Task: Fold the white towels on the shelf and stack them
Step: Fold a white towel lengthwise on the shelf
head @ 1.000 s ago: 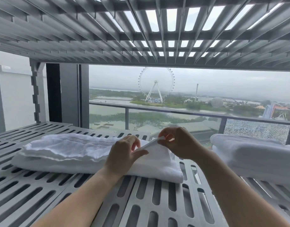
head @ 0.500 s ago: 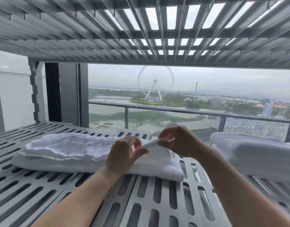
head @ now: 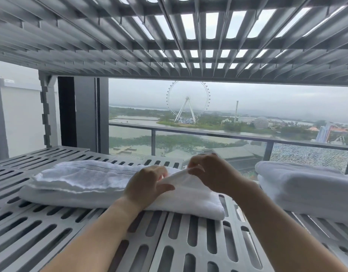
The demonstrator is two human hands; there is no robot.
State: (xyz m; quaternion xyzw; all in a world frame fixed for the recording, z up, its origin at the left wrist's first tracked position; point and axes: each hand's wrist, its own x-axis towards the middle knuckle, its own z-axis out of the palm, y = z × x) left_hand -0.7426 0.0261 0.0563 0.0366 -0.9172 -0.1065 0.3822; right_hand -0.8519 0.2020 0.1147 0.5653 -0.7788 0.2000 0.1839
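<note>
A long white towel (head: 86, 183) lies folded lengthwise across the grey slotted shelf (head: 51, 228), running from the left to the middle. At its right end both hands pinch a raised edge of the cloth. My left hand (head: 149, 185) grips the edge from the near side with thumb and fingers. My right hand (head: 210, 173) holds the same edge from the far right, fingers curled over it. A stack of folded white towels (head: 310, 189) sits on the shelf at the right.
A second slotted shelf (head: 169, 36) hangs low overhead. A grey upright post (head: 46, 110) stands at the back left. Behind the shelf is a window with a balcony rail (head: 208, 133). Bare shelf lies in front of the towel.
Both hands stay at the towel's right end on the same edge. The raised edge sits slightly lower and the left fingers have spread a little.
</note>
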